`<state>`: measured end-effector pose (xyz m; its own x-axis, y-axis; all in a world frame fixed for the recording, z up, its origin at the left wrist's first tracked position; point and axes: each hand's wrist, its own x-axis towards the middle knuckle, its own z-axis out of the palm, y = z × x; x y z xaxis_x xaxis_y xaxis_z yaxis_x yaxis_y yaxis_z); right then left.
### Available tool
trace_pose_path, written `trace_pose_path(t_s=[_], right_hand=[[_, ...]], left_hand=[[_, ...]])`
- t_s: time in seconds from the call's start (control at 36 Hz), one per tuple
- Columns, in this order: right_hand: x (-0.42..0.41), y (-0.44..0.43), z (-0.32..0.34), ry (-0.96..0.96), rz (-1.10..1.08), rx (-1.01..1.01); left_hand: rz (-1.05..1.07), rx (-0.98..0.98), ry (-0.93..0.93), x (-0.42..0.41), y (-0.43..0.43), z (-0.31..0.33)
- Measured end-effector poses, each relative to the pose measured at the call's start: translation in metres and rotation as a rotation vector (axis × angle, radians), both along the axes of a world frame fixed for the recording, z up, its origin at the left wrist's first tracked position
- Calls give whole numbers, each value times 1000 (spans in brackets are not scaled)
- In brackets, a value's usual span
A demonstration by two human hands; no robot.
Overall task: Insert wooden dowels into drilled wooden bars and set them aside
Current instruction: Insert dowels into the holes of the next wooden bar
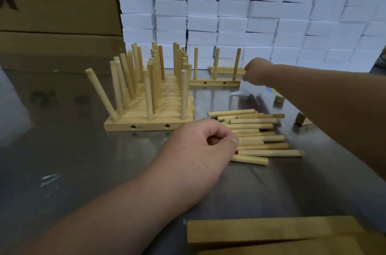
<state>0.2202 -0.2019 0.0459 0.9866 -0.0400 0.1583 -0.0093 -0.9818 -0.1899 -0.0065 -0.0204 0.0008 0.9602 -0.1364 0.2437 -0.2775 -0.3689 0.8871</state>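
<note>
Steel tabletop (62, 150) carries a pile of loose dowels (261, 135) near the middle. The left hand (200, 146) lies at the pile's left edge with fingers curled and thumb against the dowel ends; whether it pinches one cannot be told. The right hand (258, 71) is stretched far out, curled and blurred, at the right end of a bar with three upright dowels (215, 83); its grip is unclear. Finished bars (146, 125) stand in rows to the left.
</note>
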Motion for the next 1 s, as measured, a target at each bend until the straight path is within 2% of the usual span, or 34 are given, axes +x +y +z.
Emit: trace_pose_path(t_s=[0.11, 0.25, 0.33, 0.5, 0.58, 0.64, 0.72, 0.86, 0.92, 1.0], right_hand=[[-22, -32, 19, -38, 6, -101], [-64, -74, 33, 104, -7, -237], [-88, -89, 31, 193, 5, -333], [-125, -100, 21, 323, 49, -440], [-134, -96, 13, 297, 58, -598], [-136, -94, 11, 261, 47, -623], [-140, -89, 12, 118, 20, -504], [-175, -58, 20, -255, 35, 46], [-200, -43, 24, -294, 80, 245], [-233, -29, 24, -168, 118, 431]], left_hand=[[63, 71, -118, -1, 0, 1], [49, 396, -241, -1, -2, 2], [48, 512, -244, -1, -3, 1], [45, 584, -212, -3, -4, 3], [67, 636, -199, -2, -3, 3], [81, 663, -201, -1, -3, 2], [74, 683, -216, 0, -2, 3], [65, 513, -263, -3, -2, 4], [63, 389, -321, -5, 0, 6], [87, 297, -381, -5, 4, 8]])
